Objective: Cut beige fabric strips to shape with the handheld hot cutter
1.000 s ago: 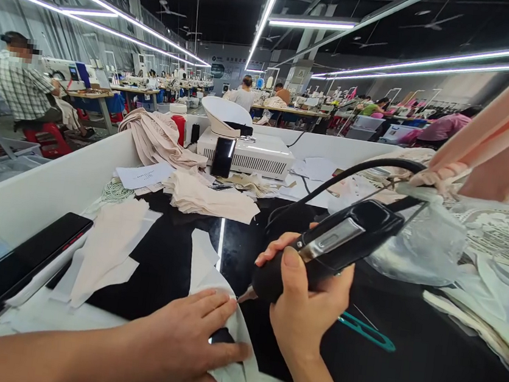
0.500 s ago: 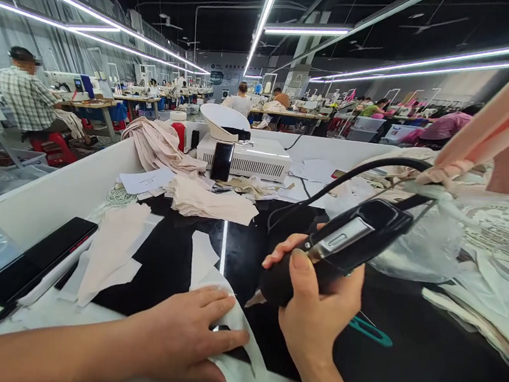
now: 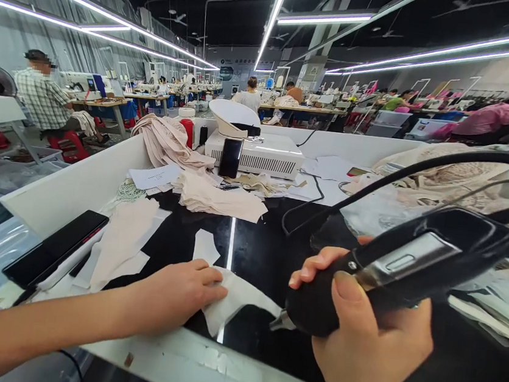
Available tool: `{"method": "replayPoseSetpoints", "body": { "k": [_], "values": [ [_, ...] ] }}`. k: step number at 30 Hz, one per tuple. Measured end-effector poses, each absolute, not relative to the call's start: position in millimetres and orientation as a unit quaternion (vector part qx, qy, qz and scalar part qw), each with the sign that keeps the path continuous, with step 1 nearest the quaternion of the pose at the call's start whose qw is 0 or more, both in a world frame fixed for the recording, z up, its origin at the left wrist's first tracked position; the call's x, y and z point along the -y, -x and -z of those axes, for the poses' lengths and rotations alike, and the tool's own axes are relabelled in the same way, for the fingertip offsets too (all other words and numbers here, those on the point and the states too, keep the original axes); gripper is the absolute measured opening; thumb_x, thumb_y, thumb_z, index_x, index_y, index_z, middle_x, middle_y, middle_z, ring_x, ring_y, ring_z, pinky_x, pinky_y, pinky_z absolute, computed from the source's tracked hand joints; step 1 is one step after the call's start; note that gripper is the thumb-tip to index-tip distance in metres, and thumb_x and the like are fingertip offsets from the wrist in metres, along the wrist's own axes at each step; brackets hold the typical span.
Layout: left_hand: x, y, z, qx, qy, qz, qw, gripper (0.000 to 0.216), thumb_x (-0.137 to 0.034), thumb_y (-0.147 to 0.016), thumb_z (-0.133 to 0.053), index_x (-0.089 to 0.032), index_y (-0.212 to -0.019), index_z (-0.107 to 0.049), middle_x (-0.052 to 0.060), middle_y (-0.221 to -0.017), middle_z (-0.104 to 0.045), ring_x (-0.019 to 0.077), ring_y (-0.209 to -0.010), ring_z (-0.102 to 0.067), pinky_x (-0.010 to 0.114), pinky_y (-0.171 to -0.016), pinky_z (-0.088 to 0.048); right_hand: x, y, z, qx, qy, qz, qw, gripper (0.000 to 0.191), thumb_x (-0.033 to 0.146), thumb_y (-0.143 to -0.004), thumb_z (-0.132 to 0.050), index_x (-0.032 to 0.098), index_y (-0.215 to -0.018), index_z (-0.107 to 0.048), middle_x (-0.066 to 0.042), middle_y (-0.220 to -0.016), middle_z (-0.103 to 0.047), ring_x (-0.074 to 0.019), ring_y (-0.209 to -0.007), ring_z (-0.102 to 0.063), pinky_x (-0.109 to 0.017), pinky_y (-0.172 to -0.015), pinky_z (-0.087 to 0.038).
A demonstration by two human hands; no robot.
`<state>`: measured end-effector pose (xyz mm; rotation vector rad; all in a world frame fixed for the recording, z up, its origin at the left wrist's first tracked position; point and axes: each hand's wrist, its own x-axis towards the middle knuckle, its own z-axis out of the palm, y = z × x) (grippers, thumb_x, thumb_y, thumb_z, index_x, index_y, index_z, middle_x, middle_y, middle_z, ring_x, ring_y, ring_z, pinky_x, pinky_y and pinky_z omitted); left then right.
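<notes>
My left hand [image 3: 187, 294] bears down on the left end of a curved white fabric piece [image 3: 237, 298], fingers bent and held together, thumb hidden. A smaller pale piece [image 3: 205, 248] lies just beyond it on the black tabletop [image 3: 271, 242]. My right hand [image 3: 371, 333] is wrapped round a black handheld tool [image 3: 411, 264] with a silver lever plate and a cable. Its pointed metal tip [image 3: 284, 322] is at the right end of the curved piece; whether it touches, I cannot tell.
Stacked pale fabric pieces [image 3: 221, 196] lie beyond my hands, others [image 3: 125, 237] to the left. A dark phone [image 3: 52, 248] rests by the left wall. Behind stand a vented white box [image 3: 258, 155] and a small phone [image 3: 230, 157]. The tool's cable [image 3: 375, 180] arches over the right side.
My left hand has drawn back leftward and its fingers have closed together. The curved piece has turned, its narrow end now pointing right. My right hand and the tool appear lower and farther right.
</notes>
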<state>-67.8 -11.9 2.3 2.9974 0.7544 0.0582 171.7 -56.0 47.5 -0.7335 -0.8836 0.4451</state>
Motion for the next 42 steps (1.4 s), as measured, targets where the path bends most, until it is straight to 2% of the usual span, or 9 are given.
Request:
{"method": "replayPoseSetpoints", "body": {
  "k": [3,6,9,13,17,24,28,37,42],
  "values": [
    [31,52,-17,-0.317,-0.944,-0.001,0.088,0.01,-0.018,-0.117,-0.067,-0.018,-0.121,-0.077,0.012,-0.124,-0.077,0.0264,-0.1,-0.078,0.036,-0.089,-0.067,65,-172,-52,0.399,0.339,-0.213,0.825,0.047,0.043,-0.079,-0.11,0.029,-0.113,-0.08,0.004,-0.076,-0.079,-0.0193,-0.054,-0.071,-0.031,-0.046,-0.064],
    [44,40,-34,-0.341,-0.927,0.016,0.154,0.014,-0.03,-0.12,-0.07,-0.017,-0.12,-0.077,0.01,-0.124,-0.074,0.0234,-0.093,-0.078,0.035,-0.083,-0.064,72,-172,-53,0.4,0.339,-0.206,0.826,0.045,0.042,-0.08,-0.108,0.028,-0.113,-0.08,0.004,-0.076,-0.079,-0.0201,-0.053,-0.07,-0.032,-0.044,-0.063],
    [48,35,-42,-0.345,-0.922,0.047,0.17,0.017,-0.031,-0.121,-0.069,-0.017,-0.125,-0.078,0.01,-0.128,-0.074,0.023,-0.092,-0.079,0.035,-0.08,-0.063,75,-173,-51,0.398,0.345,-0.191,0.828,0.046,0.042,-0.08,-0.106,0.029,-0.114,-0.078,0.004,-0.076,-0.078,-0.0205,-0.053,-0.07,-0.033,-0.044,-0.063],
    [48,35,-37,-0.341,-0.935,0.025,0.097,0.013,-0.018,-0.119,-0.064,-0.018,-0.121,-0.077,0.009,-0.121,-0.076,0.0243,-0.095,-0.078,0.034,-0.077,-0.062,77,-176,-48,0.382,0.36,-0.184,0.831,0.047,0.041,-0.078,-0.105,0.029,-0.114,-0.077,0.004,-0.076,-0.077,-0.0207,-0.055,-0.069,-0.034,-0.045,-0.062],
    [48,34,-21,-0.228,-0.972,-0.045,0.02,0.02,0.0,-0.109,-0.065,-0.017,-0.113,-0.076,0.009,-0.117,-0.078,0.0243,-0.099,-0.075,0.034,-0.084,-0.064,81,-175,-46,0.382,0.351,-0.192,0.833,0.045,0.037,-0.079,-0.102,0.029,-0.116,-0.078,0.005,-0.076,-0.077,-0.021,-0.055,-0.069,-0.034,-0.045,-0.062],
    [42,12,4,-0.002,-0.986,-0.167,-0.009,0.026,-0.005,-0.119,-0.057,-0.011,-0.109,-0.08,0.011,-0.112,-0.08,0.0203,-0.101,-0.076,0.028,-0.104,-0.063,85,-171,-39,0.397,0.358,-0.182,0.825,0.044,0.039,-0.083,-0.102,0.03,-0.117,-0.076,0.005,-0.077,-0.075,-0.0202,-0.054,-0.069,-0.034,-0.044,-0.062],
    [35,6,15,0.006,-0.984,-0.18,-0.009,0.027,-0.005,-0.119,-0.058,-0.011,-0.107,-0.081,0.011,-0.107,-0.08,0.0207,-0.1,-0.078,0.028,-0.104,-0.064,85,-170,-38,0.399,0.361,-0.176,0.824,0.045,0.043,-0.084,-0.102,0.03,-0.118,-0.075,0.005,-0.077,-0.074,-0.0205,-0.053,-0.068,-0.034,-0.044,-0.061],
    [26,20,24,-0.011,-0.979,-0.203,0.033,0.033,-0.008,-0.123,-0.049,-0.007,-0.132,-0.08,0.013,-0.125,-0.087,0.0234,-0.117,-0.082,0.031,-0.114,-0.065,84,-169,-38,0.399,0.368,-0.181,0.82,0.047,0.041,-0.082,-0.103,0.029,-0.118,-0.075,0.005,-0.076,-0.075,-0.0202,-0.053,-0.069,-0.034,-0.044,-0.061],
    [26,21,25,-0.015,-0.977,-0.209,0.04,0.032,-0.009,-0.124,-0.049,-0.006,-0.131,-0.08,0.014,-0.127,-0.087,0.0241,-0.12,-0.083,0.031,-0.116,-0.065,82,-168,-40,0.38,0.373,-0.177,0.828,0.044,0.038,-0.08,-0.1,0.031,-0.116,-0.076,0.006,-0.075,-0.075,-0.0208,-0.052,-0.067,-0.034,-0.043,-0.06]
  ]
}}
